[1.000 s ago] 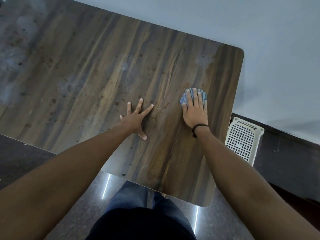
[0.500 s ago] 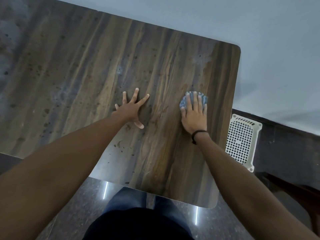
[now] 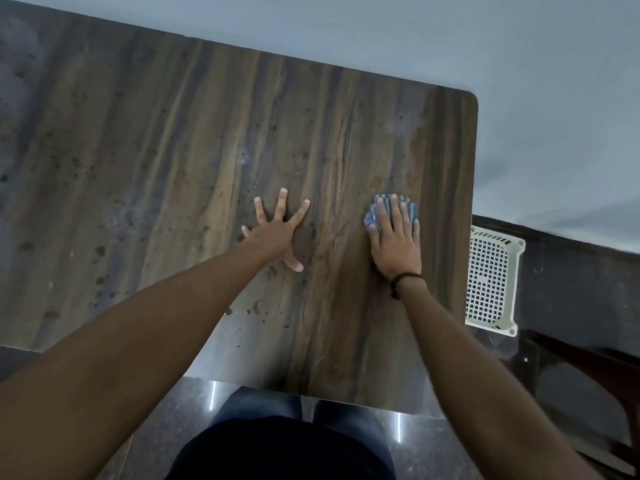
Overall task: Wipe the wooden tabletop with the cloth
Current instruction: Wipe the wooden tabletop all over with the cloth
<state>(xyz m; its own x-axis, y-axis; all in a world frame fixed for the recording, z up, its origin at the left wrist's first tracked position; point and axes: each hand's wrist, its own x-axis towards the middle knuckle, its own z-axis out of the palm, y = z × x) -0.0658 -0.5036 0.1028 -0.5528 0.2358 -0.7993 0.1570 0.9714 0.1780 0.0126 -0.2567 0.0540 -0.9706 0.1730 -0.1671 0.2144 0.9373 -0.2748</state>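
The wooden tabletop (image 3: 194,161) is dark, streaked and dotted with brown spots and smears. A small blue cloth (image 3: 410,206) lies near the table's right edge. My right hand (image 3: 394,240) presses flat on top of it, fingers pointing away from me, so only the cloth's far and left margins show. My left hand (image 3: 277,232) rests flat on the bare wood to the left of the cloth, fingers spread, holding nothing. A black band circles my right wrist.
A white perforated plastic basket (image 3: 491,282) stands on the dark floor just past the table's right edge. A pale wall runs behind the table. Dark wooden furniture (image 3: 595,372) sits at the lower right. My legs are under the near edge.
The view has shifted, so the table sits lower and more to the right in frame. My right hand with the cloth has slid slightly toward me; my left hand stays planted.
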